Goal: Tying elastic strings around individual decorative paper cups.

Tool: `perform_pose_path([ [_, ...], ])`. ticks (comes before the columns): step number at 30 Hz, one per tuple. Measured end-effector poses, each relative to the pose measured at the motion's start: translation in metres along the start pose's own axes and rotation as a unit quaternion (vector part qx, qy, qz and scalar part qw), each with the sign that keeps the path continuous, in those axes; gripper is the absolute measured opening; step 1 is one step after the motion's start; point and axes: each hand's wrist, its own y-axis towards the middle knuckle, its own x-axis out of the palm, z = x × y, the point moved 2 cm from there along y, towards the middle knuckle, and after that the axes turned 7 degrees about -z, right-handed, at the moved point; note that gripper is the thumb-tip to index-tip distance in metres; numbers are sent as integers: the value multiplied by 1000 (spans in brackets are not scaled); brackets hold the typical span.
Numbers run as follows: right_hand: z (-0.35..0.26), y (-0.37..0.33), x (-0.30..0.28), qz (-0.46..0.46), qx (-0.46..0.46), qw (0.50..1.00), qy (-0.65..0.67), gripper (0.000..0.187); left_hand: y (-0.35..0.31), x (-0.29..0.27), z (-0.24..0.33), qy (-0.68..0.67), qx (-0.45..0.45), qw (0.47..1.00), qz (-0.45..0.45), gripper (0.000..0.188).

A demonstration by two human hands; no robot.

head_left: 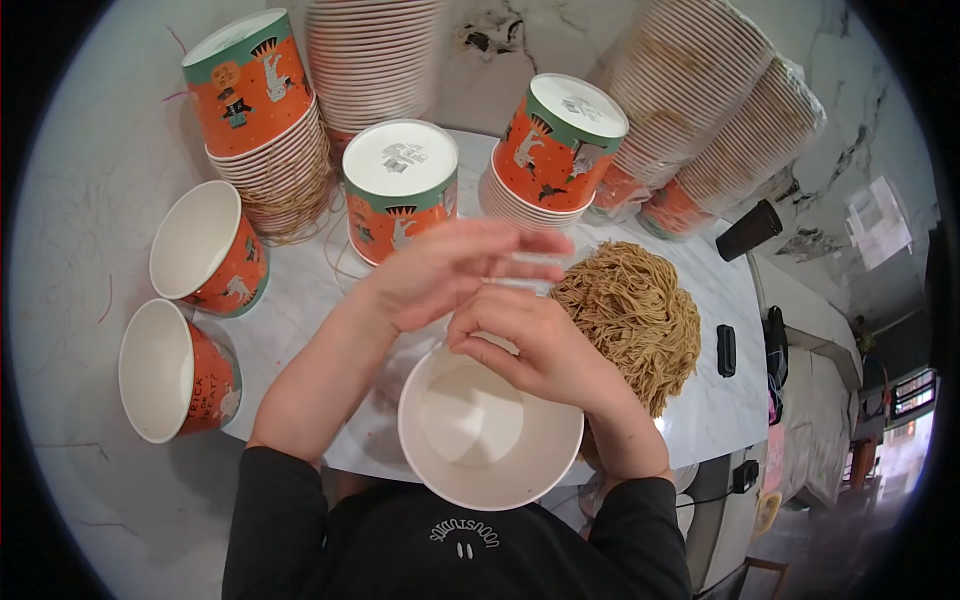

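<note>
A white-lined paper bucket (470,430) faces me with its open mouth at the table's near edge, against my front. Over its far rim is my right hand (525,340), thumb and forefinger closed in a pinch. Whatever lies between those fingertips, or whether they grip the rim, is hidden. My left hand (460,265) hovers just above and beyond the right one, its fingers stretched out and slightly blurred; nothing shows in it. Beside my right hand lies a big heap of tan cords (640,320).
Two open orange buckets (215,375) lean at the left. An upside-down bucket (400,190) and stacked buckets (245,95) stand behind, some with cords. Plastic-wrapped stacks (690,90) lean at the back right. A black cup (748,230) and small black object (726,350) are at the right.
</note>
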Motion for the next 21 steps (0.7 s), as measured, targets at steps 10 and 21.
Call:
perform_pose_path([
  [10,6,-5,-22,49,49,997,18,8,-64,17,90,556,154,690,436,54],
  [21,13,-1,-21,92,25,995,11,11,-36,21,34,527,-42,847,58,40],
])
